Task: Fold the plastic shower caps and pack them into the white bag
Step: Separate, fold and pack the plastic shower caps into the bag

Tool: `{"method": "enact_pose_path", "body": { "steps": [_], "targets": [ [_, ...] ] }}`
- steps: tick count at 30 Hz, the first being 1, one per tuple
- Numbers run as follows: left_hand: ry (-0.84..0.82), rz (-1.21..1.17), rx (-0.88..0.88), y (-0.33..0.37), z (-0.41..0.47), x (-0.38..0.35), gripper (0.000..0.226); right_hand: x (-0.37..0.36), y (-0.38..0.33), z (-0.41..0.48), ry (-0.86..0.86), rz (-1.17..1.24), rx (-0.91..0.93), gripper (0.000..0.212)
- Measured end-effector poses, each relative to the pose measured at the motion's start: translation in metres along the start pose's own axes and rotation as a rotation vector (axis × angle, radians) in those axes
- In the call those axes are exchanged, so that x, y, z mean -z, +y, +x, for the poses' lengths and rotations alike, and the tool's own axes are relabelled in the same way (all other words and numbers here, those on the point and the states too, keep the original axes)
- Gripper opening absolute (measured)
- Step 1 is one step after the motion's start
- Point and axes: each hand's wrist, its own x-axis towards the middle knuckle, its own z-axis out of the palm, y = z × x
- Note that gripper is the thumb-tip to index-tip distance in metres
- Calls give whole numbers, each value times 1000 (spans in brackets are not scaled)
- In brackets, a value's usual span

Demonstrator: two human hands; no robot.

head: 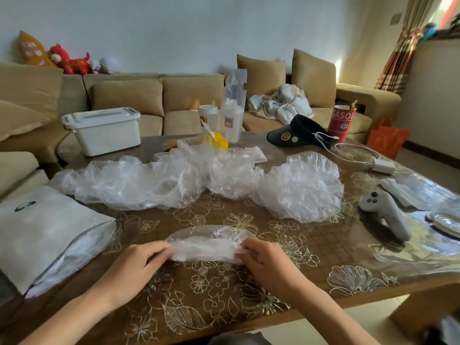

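A clear plastic shower cap [207, 241], folded into a flat half-moon, lies on the table near the front edge. My left hand [139, 262] pinches its left end and my right hand [266, 262] pinches its right end. Behind it, several unfolded shower caps lie crumpled in a row: a large heap [129, 185] at the left, one [232, 173] in the middle, one [302, 188] at the right. The white bag [42, 232] lies flat at the table's left edge, its mouth facing right toward my left hand.
The table [273, 295] has a brown floral glass top. A grey controller [388, 212] and a plate [445, 222] lie at the right. At the back stand a white lidded box [104, 129], clear containers [230, 118], a black visor [298, 133], a red cup [341, 123] and a charger [383, 166].
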Motion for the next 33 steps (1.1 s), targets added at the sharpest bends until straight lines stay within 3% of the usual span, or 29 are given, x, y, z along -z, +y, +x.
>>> {"method": "enact_pose_path", "body": {
  "steps": [4,6,10,15,22,24,30,33],
  "targets": [
    [-196,33,59,10,-4,13,26,13,-6,-3,-162,-83,-4,27],
    [-212,23,110,9,1,14,29,14,-5,2,-165,-56,-65,29],
    [-13,-66,273,-7,21,2,43,3,2,24,-1,21,-234,34],
    [244,216,372,-13,28,-26,24,-15,4,43,140,-162,-443,30],
    [304,539,385,-8,30,-43,26,-31,-1,36,222,-439,-357,23],
    [317,389,369,-9,31,-41,28,-29,-2,32,238,-410,-323,24],
    [354,-424,507,15,36,7,25,3,-4,28,119,-151,-332,44],
    [228,-427,379,32,33,42,29,28,-26,37,104,212,-285,45]
  ]
}}
